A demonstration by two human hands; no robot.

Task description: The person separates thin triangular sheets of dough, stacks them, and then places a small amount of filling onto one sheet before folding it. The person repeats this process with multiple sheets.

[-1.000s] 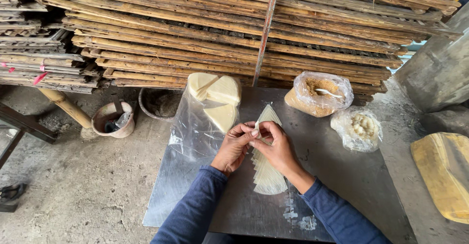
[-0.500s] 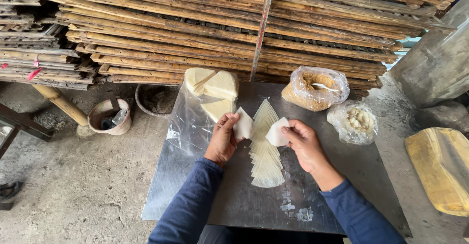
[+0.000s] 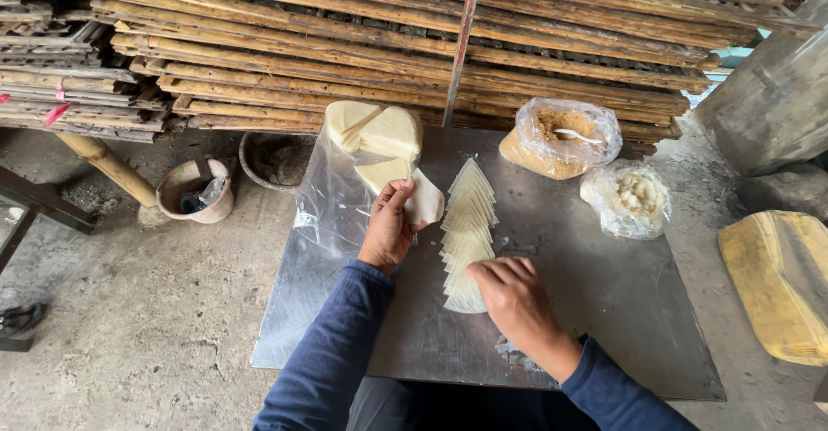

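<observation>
the left hand is pinching a small stack of pale wrapper sheets between thumb and fingers, lifted just above the metal sheet. the right hand is lying with fingers pressed together on the near end of a fanned row of triangular wrappers. this row is running with its long axis away from the right hand, tips pointing to the far side, just right of the left hand. beyond the left hand, more wrappers are lying in a clear plastic bag.
</observation>
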